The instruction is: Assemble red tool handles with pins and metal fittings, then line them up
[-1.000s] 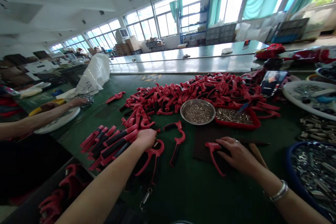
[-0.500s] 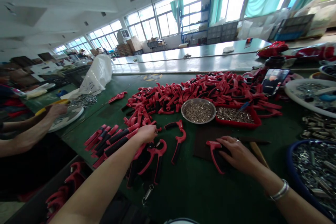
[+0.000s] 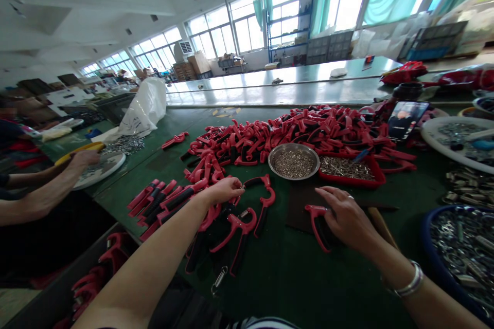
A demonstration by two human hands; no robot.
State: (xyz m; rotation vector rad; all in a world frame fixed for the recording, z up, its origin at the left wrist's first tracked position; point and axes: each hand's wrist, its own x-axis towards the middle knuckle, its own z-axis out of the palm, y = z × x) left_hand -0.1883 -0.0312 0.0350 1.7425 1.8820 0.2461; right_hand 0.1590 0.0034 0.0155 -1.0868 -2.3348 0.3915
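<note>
Clamp [image 3: 236,223] before the bowl [image 3: 278,173] looks joined; pile [image 3: 320,127] behind seems unjoined.
Your right hand [image 3: 345,217] has spread grip; left hand [image 3: 224,190], I cannot tell.

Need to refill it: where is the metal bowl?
In the head view, right of centre, the bowl sits just left of the red tray, before the clamp pile.

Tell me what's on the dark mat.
A red handle has its upper part over the mat, its lower end past the near edge. The right hand covers the mat's right side; anything beneath is hidden.
</note>
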